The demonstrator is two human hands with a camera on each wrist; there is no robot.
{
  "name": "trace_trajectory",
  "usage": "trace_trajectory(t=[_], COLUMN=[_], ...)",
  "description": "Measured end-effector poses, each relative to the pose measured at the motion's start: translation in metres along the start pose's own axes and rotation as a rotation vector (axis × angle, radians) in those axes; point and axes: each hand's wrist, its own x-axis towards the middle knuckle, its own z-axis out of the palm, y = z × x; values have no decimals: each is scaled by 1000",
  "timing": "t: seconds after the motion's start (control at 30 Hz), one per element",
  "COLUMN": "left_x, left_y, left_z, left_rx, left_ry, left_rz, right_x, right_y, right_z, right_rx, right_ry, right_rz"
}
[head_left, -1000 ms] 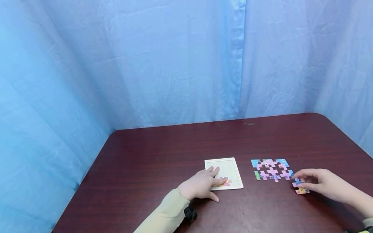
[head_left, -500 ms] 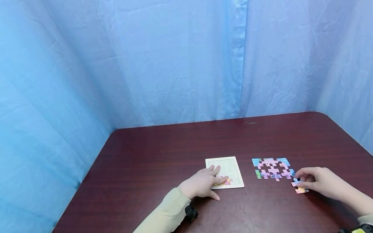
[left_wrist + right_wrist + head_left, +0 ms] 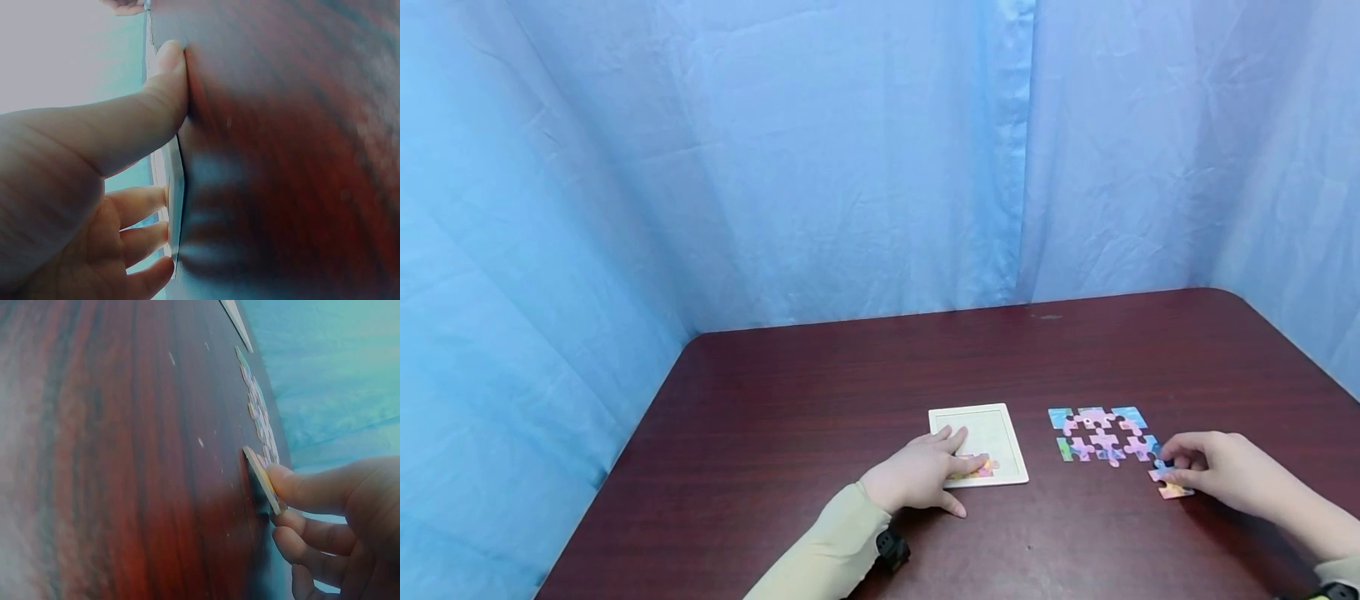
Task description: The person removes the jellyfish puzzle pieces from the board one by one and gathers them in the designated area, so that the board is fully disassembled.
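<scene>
My left hand (image 3: 917, 475) lies with spread fingers over the near left part of a pale square puzzle tray (image 3: 1017, 457). One fingertip touches the joined puzzle pieces (image 3: 987, 470) along the tray's near side; the hand hides part of them. In the left wrist view, the thumb (image 3: 169, 59) reaches past the tray edge (image 3: 175, 200) to the tabletop. My right hand (image 3: 1232, 471) pinches a blue, pink and yellow puzzle piece (image 3: 1172, 490) between thumb and fingers. Seen from the right wrist, that piece (image 3: 265, 481) is tilted, with a dark shadow beneath it.
Several loose puzzle pieces (image 3: 1105, 442), pink, blue and green, lie in rows between the tray and my right hand, with small gaps among them. They rest on a dark red-brown wooden table (image 3: 820, 400). Blue curtains (image 3: 850, 167) hang behind the table and at its sides.
The puzzle piece in my right hand has shifted slightly left and nearer to me. My left hand stays in place on the tray. The head view has moved a little.
</scene>
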Motion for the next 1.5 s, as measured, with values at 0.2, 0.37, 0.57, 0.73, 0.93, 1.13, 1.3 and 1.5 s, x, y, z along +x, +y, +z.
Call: trace_trajectory(t=[0.2, 0.37, 0.57, 0.73, 0.93, 1.13, 1.3, 1.5], left_x=[-1, -1, 0, 0, 0, 0, 0, -1], left_y=[1, 2, 1, 1, 1, 1, 2, 1], left_z=[-1, -1, 0, 1, 1, 2, 2, -1], left_rx=[-9, -24, -26, -8, -27, -43, -42, -24], left_ry=[-6, -10, -7, -2, -10, -11, -11, -1], left_rz=[-3, -4, -3, 3, -9, -18, -13, -4], right_x=[3, 4, 3, 2, 2, 1, 2, 1], right_y=[-7, -12, -15, -17, -17, -18, -17, -18], right_z=[-3, -4, -2, -2, -1, -1, -3, -5], right_rx=[5, 27, 57, 65, 83, 72, 40, 33], right_ry=[-12, -30, -36, -35, -35, -27, -11, -17], right_rz=[62, 113, 128, 134, 141, 142, 135, 125])
